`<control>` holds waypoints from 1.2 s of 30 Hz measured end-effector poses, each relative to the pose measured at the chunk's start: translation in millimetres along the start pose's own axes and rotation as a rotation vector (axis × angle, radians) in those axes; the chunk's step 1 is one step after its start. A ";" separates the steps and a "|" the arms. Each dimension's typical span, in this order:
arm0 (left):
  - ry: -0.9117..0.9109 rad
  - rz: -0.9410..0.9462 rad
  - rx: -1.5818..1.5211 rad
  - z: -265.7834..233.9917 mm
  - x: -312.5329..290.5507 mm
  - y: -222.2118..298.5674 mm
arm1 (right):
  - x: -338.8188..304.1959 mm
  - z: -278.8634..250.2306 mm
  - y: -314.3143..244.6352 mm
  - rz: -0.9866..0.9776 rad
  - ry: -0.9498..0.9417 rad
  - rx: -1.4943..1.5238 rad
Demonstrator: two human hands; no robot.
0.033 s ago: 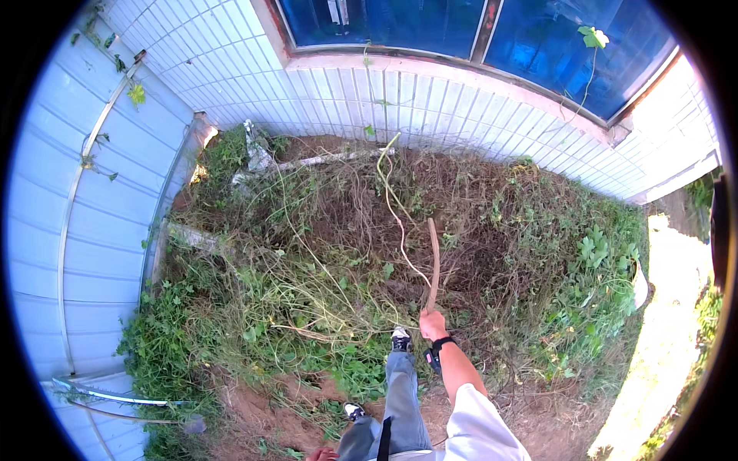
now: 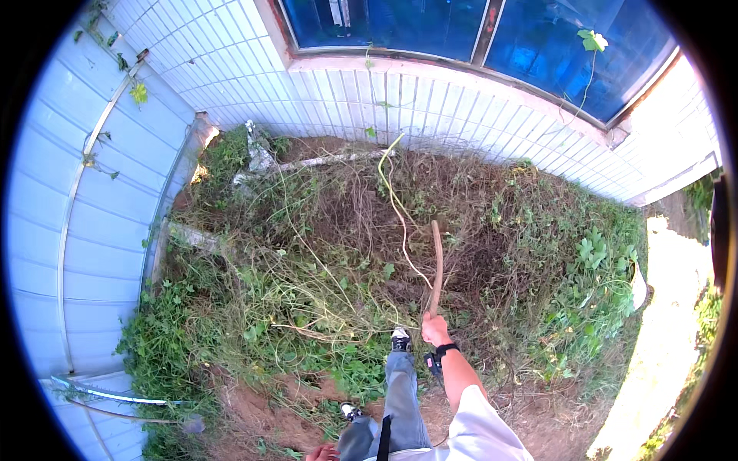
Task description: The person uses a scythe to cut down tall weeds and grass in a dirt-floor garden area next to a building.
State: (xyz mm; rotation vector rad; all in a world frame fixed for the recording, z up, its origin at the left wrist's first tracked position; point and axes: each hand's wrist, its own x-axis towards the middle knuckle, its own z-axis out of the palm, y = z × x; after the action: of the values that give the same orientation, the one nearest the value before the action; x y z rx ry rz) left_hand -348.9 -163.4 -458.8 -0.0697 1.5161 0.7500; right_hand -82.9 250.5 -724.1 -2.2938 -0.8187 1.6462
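Gripping the curved brown stick (image 2: 437, 269) firmly near its end looks right here: the right hand (image 2: 436, 329) is closed around the near end in a fist, and the free end points far, over the tangled weeds (image 2: 330, 284). A pale stem (image 2: 400, 211) runs just left of the stick, its near end close by; whether they touch, I cannot tell. To handle it well, I would lead the tip clear of that stem so it does not snag, and well short of the blue window (image 2: 384, 27) on the far side. The front shoe (image 2: 400, 338) is just left of the fist, so any sweep should pass beyond it. Only part of the left hand (image 2: 323, 453) shows at the near edge; its opening and contents I cannot tell.
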 end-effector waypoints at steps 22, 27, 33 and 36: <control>-0.152 0.348 0.676 -29.5 72.1 9.1 | -101.5 -100.5 -13.1 0.112 -0.240 0.472; -0.519 0.187 0.546 142.7 138.5 91.8 | -112.5 -68.9 -14.0 0.077 -0.147 0.446; -0.759 -0.092 0.514 328.3 281.4 169.4 | -120.8 -71.4 -24.2 0.055 -0.068 0.197; -0.659 -0.197 0.134 386.4 307.4 165.3 | -116.7 -68.5 -18.8 -0.005 0.120 -0.133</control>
State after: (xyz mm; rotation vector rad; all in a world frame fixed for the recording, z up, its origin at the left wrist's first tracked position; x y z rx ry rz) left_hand -129.7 275.4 -633.5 0.1187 0.9080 0.4467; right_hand -52.2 213.2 -596.4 -2.4494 -0.9314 1.4758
